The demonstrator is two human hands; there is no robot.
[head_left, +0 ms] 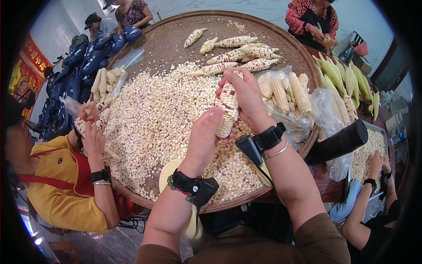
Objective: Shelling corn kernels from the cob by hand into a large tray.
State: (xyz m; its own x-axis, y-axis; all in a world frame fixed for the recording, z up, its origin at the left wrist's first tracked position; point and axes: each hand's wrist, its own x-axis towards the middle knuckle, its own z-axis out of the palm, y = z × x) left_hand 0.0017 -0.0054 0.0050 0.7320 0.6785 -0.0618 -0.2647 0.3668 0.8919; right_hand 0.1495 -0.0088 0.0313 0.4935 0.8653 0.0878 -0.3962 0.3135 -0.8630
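A corn cob (229,104) with white and dark red kernels is held slantwise between my two hands over a broad woven basket. My right hand (247,93) is wrapped around its upper end. Lower down, my left hand (203,137) grips the cob with the thumb pressed on the kernels; the fingers behind are mostly hidden. Beneath both hands spreads a thick layer of loose corn kernels (147,112), pale with some red ones. Several whole speckled cobs (235,55) lie beyond my hands on the basket's far side.
The basket's rim (246,203) curves in front of me. Bags of stripped cobs (280,96) stand right and left. Right are a black cylinder (338,141), husked-leaf corn ears (332,72) and a kernel tray. A co-worker's hands (93,138) hold a cob at left; other people sit around.
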